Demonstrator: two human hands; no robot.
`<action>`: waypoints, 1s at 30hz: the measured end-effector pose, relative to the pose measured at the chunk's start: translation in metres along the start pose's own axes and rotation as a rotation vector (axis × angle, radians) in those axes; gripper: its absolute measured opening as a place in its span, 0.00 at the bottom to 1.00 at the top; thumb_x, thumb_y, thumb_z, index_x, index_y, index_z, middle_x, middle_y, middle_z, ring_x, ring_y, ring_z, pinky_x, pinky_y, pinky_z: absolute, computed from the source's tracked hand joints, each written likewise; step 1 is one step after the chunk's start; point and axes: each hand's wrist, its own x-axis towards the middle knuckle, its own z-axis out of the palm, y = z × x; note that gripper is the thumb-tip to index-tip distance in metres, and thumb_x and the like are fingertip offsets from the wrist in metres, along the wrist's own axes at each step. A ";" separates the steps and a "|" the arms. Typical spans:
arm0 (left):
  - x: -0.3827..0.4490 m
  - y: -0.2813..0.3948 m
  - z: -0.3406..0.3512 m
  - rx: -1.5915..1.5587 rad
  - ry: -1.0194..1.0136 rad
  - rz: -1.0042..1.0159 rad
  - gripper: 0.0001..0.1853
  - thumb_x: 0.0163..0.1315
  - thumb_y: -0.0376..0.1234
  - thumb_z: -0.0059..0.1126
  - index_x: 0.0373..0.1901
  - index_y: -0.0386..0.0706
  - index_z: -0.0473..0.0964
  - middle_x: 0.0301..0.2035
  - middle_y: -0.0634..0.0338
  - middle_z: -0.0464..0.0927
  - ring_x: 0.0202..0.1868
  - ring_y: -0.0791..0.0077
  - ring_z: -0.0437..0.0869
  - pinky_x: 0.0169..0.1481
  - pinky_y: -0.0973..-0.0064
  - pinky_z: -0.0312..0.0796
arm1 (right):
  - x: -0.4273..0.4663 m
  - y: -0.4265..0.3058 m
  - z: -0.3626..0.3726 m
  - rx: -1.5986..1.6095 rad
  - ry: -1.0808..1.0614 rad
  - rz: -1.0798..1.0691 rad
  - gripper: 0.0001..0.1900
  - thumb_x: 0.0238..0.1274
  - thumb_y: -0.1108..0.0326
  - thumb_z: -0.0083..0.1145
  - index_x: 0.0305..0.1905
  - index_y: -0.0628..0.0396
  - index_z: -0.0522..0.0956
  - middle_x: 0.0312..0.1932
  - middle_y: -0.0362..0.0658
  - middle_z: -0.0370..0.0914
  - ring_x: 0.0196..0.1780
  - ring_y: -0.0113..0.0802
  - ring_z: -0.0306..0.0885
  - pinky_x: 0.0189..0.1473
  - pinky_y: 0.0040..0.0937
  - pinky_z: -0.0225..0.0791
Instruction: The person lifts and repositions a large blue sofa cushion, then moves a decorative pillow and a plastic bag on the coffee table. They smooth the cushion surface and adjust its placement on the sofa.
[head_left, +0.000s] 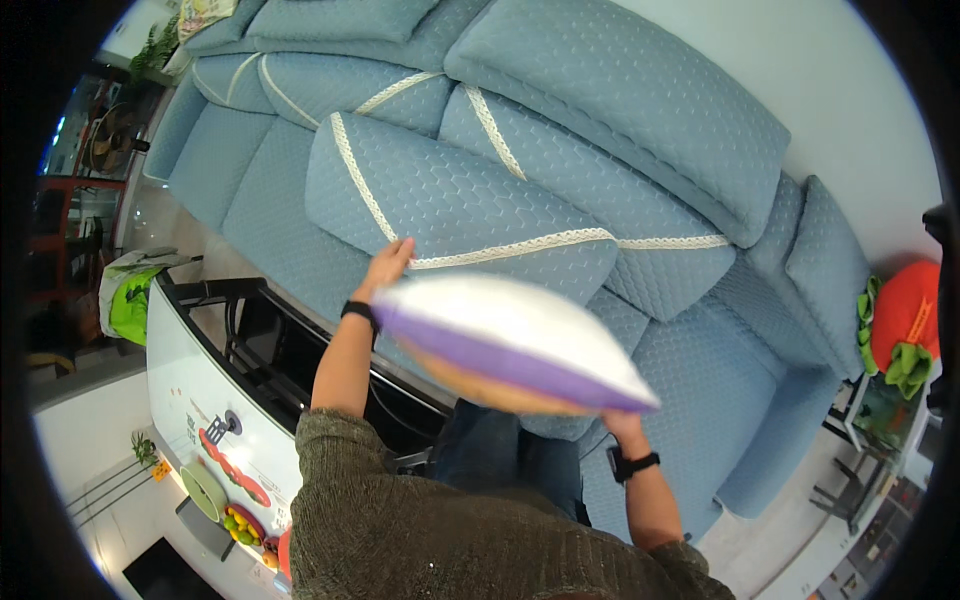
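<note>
A throw pillow, white on one face with a purple band and an orange-tan part, is held over the sofa's front edge and looks blurred. My right hand grips its lower right corner, the fingers partly hidden beneath it. At its upper left corner is my left hand, whose fingertips lie by the lace trim of a blue quilted cushion; whether it grips the pillow is hard to tell. More blue cushions with white lace trim lean along the backrest.
A blue quilted sofa curves across the view. A white-topped table with a black frame stands at the left, bearing a green bowl and a fruit dish. A red plush item is at the far right.
</note>
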 end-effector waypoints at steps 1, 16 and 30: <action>0.016 0.005 -0.001 0.147 0.020 -0.068 0.32 0.63 0.52 0.59 0.60 0.37 0.71 0.55 0.45 0.77 0.58 0.55 0.77 0.63 0.64 0.67 | -0.019 -0.003 -0.002 -0.236 -0.089 -0.104 0.19 0.57 0.67 0.63 0.54 0.59 0.76 0.57 0.53 0.78 0.56 0.40 0.79 0.56 0.34 0.71; 0.127 0.105 0.194 1.175 -0.196 0.798 0.42 0.42 0.25 0.63 0.66 0.50 0.63 0.54 0.54 0.68 0.61 0.59 0.67 0.69 0.52 0.54 | -0.064 -0.028 0.017 -0.188 -0.227 0.351 0.23 0.52 0.71 0.58 0.57 0.57 0.76 0.41 0.59 0.80 0.44 0.58 0.80 0.46 0.45 0.74; 0.078 0.097 0.133 1.297 -0.079 0.651 0.23 0.43 0.28 0.64 0.47 0.41 0.79 0.43 0.50 0.83 0.47 0.52 0.83 0.52 0.62 0.74 | -0.093 -0.023 0.053 -0.148 -0.092 0.289 0.33 0.43 0.66 0.70 0.61 0.54 0.75 0.46 0.51 0.81 0.48 0.50 0.80 0.49 0.42 0.73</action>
